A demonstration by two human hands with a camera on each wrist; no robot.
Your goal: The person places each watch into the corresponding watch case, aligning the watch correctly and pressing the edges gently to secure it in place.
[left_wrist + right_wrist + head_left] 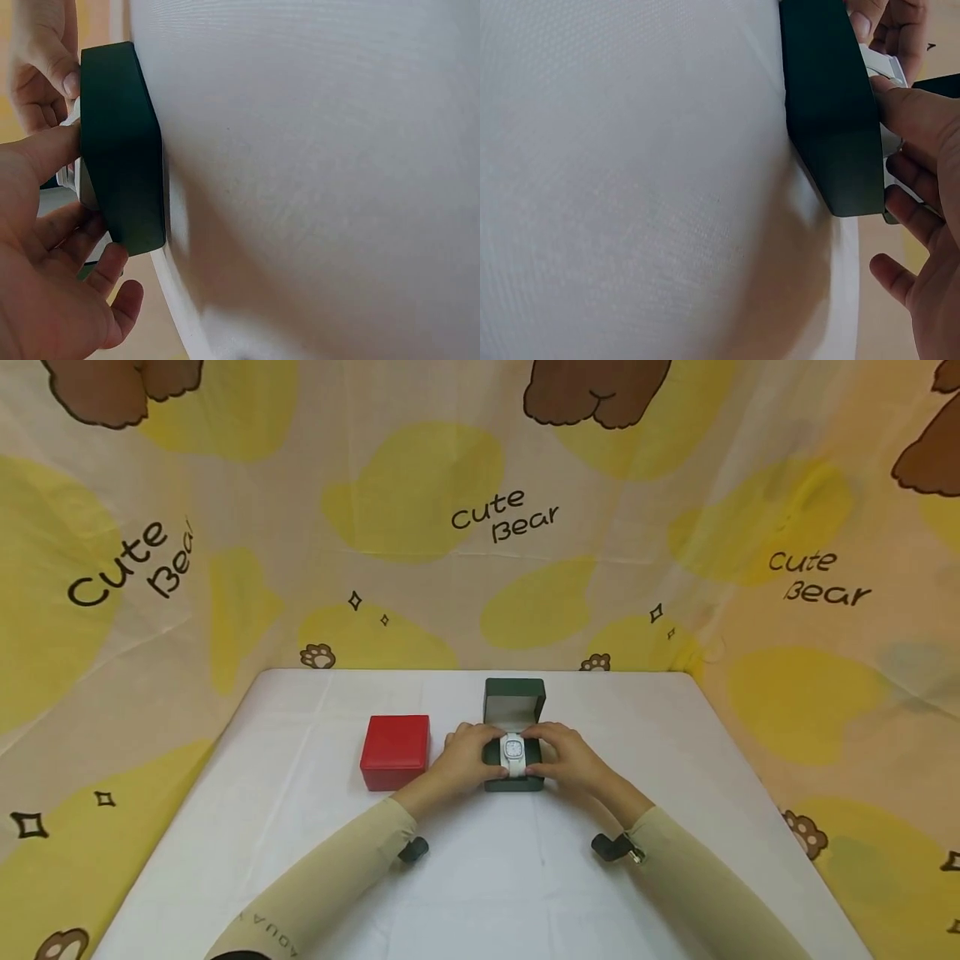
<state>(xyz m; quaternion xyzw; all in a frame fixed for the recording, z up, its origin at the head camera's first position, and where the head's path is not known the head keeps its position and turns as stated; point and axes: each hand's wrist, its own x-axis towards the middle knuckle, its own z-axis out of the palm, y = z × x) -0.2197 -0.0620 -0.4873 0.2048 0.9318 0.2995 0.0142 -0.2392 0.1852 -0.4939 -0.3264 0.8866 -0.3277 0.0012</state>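
A white wristwatch (513, 750) with a squarish dial lies in the base of a green watch box (514, 785), whose lid stands raised at the back. From the left side my left hand (463, 755) pinches the watch, thumb at the near end and fingers at the far end. My right hand (572, 760) does the same from the right. In both wrist views the green box wall (120, 150) hides part of the watch, and the thumbs reach over its rim.
Left of the green box, close to my left forearm, sits a closed red box (395, 752). Both stand on a white-covered table (480, 877). A patterned cloth (420, 493) hangs behind and along both sides.
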